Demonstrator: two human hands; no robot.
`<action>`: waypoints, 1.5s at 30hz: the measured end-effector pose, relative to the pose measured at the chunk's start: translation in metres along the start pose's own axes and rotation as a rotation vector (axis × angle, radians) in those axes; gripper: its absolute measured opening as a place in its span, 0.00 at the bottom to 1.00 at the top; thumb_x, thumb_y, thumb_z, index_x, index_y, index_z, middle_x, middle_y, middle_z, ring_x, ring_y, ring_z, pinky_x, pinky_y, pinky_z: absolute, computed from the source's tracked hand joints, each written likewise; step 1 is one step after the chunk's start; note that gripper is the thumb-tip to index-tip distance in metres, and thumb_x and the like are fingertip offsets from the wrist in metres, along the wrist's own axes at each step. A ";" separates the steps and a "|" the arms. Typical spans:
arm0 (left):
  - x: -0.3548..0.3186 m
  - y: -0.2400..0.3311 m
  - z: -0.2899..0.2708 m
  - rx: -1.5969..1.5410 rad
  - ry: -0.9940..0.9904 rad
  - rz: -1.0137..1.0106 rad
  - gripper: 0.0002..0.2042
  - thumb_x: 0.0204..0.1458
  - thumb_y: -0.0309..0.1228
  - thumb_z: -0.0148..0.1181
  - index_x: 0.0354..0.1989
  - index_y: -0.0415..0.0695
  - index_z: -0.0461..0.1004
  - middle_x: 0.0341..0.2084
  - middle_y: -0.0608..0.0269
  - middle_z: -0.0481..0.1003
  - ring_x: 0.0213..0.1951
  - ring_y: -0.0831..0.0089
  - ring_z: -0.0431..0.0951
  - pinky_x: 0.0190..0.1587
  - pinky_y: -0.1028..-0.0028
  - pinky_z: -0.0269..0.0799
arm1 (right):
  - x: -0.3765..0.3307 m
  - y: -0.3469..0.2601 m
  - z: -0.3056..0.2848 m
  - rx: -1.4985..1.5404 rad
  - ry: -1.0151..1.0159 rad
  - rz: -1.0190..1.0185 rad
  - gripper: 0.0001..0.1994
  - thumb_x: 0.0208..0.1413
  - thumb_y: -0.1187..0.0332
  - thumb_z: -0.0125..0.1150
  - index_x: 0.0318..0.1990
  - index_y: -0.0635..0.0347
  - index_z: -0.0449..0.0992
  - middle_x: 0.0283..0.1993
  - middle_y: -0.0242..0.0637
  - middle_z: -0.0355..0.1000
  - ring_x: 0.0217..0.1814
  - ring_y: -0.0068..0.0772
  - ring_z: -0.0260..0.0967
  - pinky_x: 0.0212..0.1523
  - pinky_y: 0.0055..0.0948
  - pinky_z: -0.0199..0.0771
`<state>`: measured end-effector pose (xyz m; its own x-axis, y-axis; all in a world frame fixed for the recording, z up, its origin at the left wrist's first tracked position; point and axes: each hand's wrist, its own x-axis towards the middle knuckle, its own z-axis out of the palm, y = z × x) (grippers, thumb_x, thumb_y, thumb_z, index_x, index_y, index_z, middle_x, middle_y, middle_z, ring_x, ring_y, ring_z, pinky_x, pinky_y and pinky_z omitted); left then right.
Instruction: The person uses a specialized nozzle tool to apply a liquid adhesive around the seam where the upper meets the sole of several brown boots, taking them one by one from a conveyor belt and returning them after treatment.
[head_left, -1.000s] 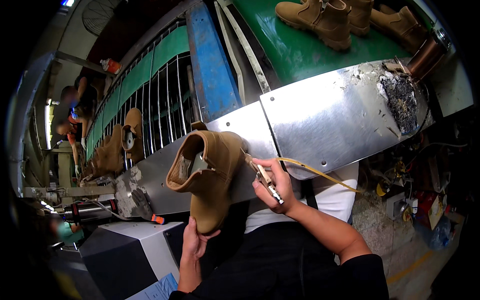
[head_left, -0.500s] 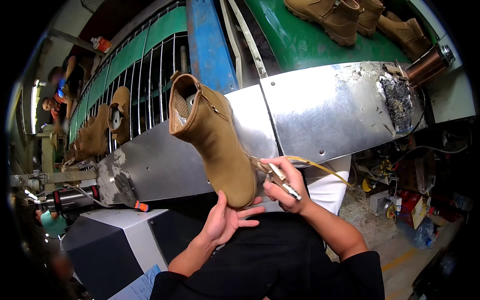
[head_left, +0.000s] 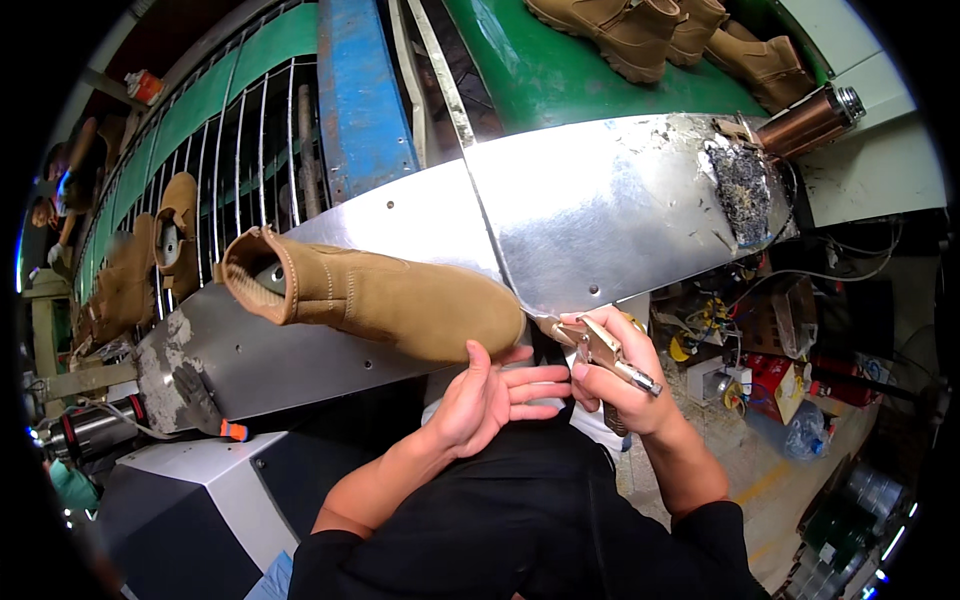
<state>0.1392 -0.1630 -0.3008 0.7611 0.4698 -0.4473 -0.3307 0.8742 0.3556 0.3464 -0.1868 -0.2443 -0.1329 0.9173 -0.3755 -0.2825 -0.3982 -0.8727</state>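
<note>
A tan ankle boot (head_left: pixel 400 300) lies across the metal bench top, its collar opening to the left and its toe to the right. My left hand (head_left: pixel 480 405) is palm up at the near side of the toe, thumb against or beside it and fingers stretched out toward the right. In my right hand (head_left: pixel 630 380) is a silver, gun-like metal tool (head_left: pixel 603 352), held with fingers wrapped round it. Its narrow front end points at the boot's toe; I cannot tell whether they touch.
The metal bench top (head_left: pixel 600 220) has a dark crusted patch (head_left: pixel 738 190) at its right. Several tan boots stand on a green surface (head_left: pixel 530 95) beyond, others by the wire rack (head_left: pixel 240 150). An orange-tipped dark tool (head_left: pixel 205 405) rests at the bench's left. Wires and boxes crowd the right floor.
The boot has swung from nearly upright in view to lying crosswise, its collar now to the left. Both hands have shifted right with the toe, and the view has turned slightly.
</note>
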 end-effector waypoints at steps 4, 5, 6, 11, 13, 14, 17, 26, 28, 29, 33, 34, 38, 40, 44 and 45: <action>0.019 -0.001 0.002 -0.020 -0.025 0.057 0.39 0.60 0.64 0.24 0.60 0.38 0.55 0.59 0.34 0.64 0.61 0.45 0.68 0.60 0.52 0.67 | -0.006 0.008 0.006 0.010 0.008 -0.122 0.20 0.58 0.77 0.53 0.57 0.69 0.61 0.40 0.44 0.72 0.29 0.19 0.68 0.31 0.22 0.72; 0.024 -0.001 0.002 -0.014 -0.026 0.068 0.39 0.60 0.64 0.24 0.60 0.38 0.55 0.58 0.35 0.65 0.60 0.47 0.68 0.60 0.53 0.66 | -0.007 0.011 0.011 0.030 0.011 -0.164 0.19 0.59 0.78 0.52 0.58 0.70 0.60 0.44 0.48 0.72 0.32 0.21 0.71 0.34 0.24 0.75; 0.028 -0.001 0.002 -0.011 -0.024 0.081 0.38 0.60 0.64 0.23 0.60 0.39 0.56 0.58 0.37 0.66 0.60 0.49 0.69 0.61 0.54 0.66 | -0.006 0.024 0.012 0.002 0.030 -0.230 0.20 0.58 0.79 0.52 0.58 0.71 0.59 0.46 0.50 0.72 0.38 0.27 0.72 0.38 0.26 0.76; 0.050 0.008 0.005 0.088 -0.027 0.126 0.43 0.57 0.66 0.21 0.63 0.36 0.53 0.58 0.40 0.66 0.60 0.54 0.69 0.60 0.56 0.66 | 0.005 0.080 0.017 -0.352 0.151 -0.544 0.24 0.52 0.82 0.55 0.59 0.66 0.60 0.47 0.44 0.70 0.29 0.18 0.65 0.30 0.20 0.68; 0.059 0.012 0.004 0.113 -0.040 0.184 0.42 0.58 0.65 0.20 0.64 0.37 0.52 0.59 0.42 0.65 0.60 0.55 0.68 0.61 0.57 0.66 | 0.017 0.095 0.014 -0.560 0.173 -0.648 0.24 0.52 0.82 0.55 0.58 0.67 0.61 0.42 0.42 0.72 0.30 0.20 0.68 0.31 0.22 0.70; 0.063 0.012 0.001 0.140 -0.045 0.201 0.42 0.59 0.65 0.20 0.65 0.37 0.52 0.60 0.42 0.65 0.61 0.55 0.68 0.61 0.57 0.66 | 0.023 0.096 0.012 -0.511 0.227 -0.654 0.22 0.49 0.81 0.61 0.54 0.69 0.66 0.31 0.42 0.76 0.31 0.26 0.75 0.32 0.24 0.74; 0.047 0.029 -0.009 0.558 -0.116 0.251 0.33 0.66 0.53 0.37 0.68 0.37 0.52 0.60 0.48 0.66 0.62 0.59 0.68 0.61 0.61 0.66 | 0.031 0.068 -0.018 -0.077 0.008 -0.400 0.23 0.53 0.76 0.58 0.58 0.69 0.65 0.31 0.39 0.73 0.29 0.26 0.73 0.33 0.26 0.74; -0.127 0.156 0.034 1.465 0.355 1.175 0.22 0.42 0.30 0.72 0.47 0.37 0.75 0.36 0.58 0.76 0.36 0.70 0.75 0.41 0.73 0.72 | 0.065 0.014 -0.125 -0.031 0.484 -0.655 0.29 0.53 0.67 0.56 0.60 0.75 0.59 0.26 0.38 0.69 0.26 0.28 0.68 0.30 0.26 0.72; -0.122 0.184 0.034 1.803 0.416 0.751 0.20 0.36 0.21 0.68 0.44 0.40 0.78 0.33 0.61 0.74 0.31 0.74 0.71 0.33 0.78 0.68 | 0.081 0.005 -0.143 -0.004 0.551 -0.721 0.28 0.55 0.67 0.56 0.60 0.74 0.59 0.27 0.36 0.69 0.26 0.26 0.67 0.32 0.25 0.71; -0.115 0.187 0.034 1.919 0.366 0.663 0.18 0.35 0.17 0.66 0.39 0.43 0.80 0.31 0.62 0.75 0.29 0.73 0.73 0.33 0.76 0.69 | 0.086 0.001 -0.144 0.020 0.569 -0.720 0.27 0.56 0.68 0.55 0.60 0.74 0.59 0.27 0.36 0.69 0.26 0.26 0.66 0.32 0.25 0.71; -0.086 0.199 0.049 2.090 0.377 0.816 0.14 0.37 0.14 0.61 0.33 0.43 0.82 0.26 0.62 0.76 0.28 0.70 0.77 0.33 0.75 0.72 | 0.089 0.004 -0.152 0.020 0.596 -0.722 0.25 0.55 0.71 0.54 0.59 0.73 0.61 0.28 0.36 0.69 0.27 0.25 0.67 0.33 0.25 0.71; -0.077 0.204 0.054 2.099 0.396 0.867 0.14 0.37 0.13 0.60 0.32 0.43 0.82 0.25 0.62 0.76 0.28 0.69 0.78 0.33 0.75 0.72 | 0.086 0.009 -0.151 0.008 0.576 -0.741 0.24 0.54 0.71 0.54 0.58 0.73 0.63 0.28 0.36 0.70 0.27 0.25 0.67 0.33 0.26 0.72; -0.031 0.241 0.052 1.948 0.466 0.985 0.11 0.40 0.13 0.58 0.32 0.38 0.80 0.26 0.59 0.78 0.30 0.67 0.79 0.35 0.74 0.73 | 0.089 0.012 -0.151 -0.029 0.581 -0.758 0.25 0.54 0.71 0.54 0.59 0.75 0.61 0.28 0.37 0.70 0.28 0.25 0.68 0.34 0.26 0.72; 0.012 0.265 0.058 1.898 0.490 1.060 0.09 0.43 0.15 0.57 0.32 0.37 0.80 0.27 0.57 0.79 0.31 0.68 0.79 0.37 0.73 0.73 | 0.090 0.009 -0.153 -0.079 0.578 -0.758 0.25 0.55 0.71 0.54 0.59 0.76 0.60 0.27 0.37 0.70 0.28 0.25 0.68 0.34 0.27 0.72; 0.132 0.355 0.076 1.898 0.546 1.301 0.09 0.49 0.20 0.56 0.37 0.38 0.81 0.36 0.56 0.82 0.40 0.69 0.82 0.45 0.74 0.74 | 0.089 0.004 -0.152 -0.058 0.590 -0.735 0.24 0.55 0.72 0.53 0.58 0.76 0.60 0.27 0.37 0.70 0.28 0.25 0.68 0.33 0.27 0.73; 0.171 0.378 0.089 1.872 0.517 1.380 0.09 0.49 0.22 0.57 0.37 0.40 0.82 0.35 0.57 0.82 0.39 0.70 0.82 0.44 0.73 0.75 | 0.089 0.003 -0.154 -0.063 0.601 -0.730 0.24 0.55 0.72 0.53 0.58 0.76 0.60 0.27 0.38 0.70 0.28 0.26 0.68 0.33 0.27 0.73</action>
<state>0.1943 0.2369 -0.1702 0.3843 0.6873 0.6164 0.5565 -0.7052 0.4394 0.4797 -0.1049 -0.3284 0.5727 0.7980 0.1878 -0.0484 0.2616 -0.9640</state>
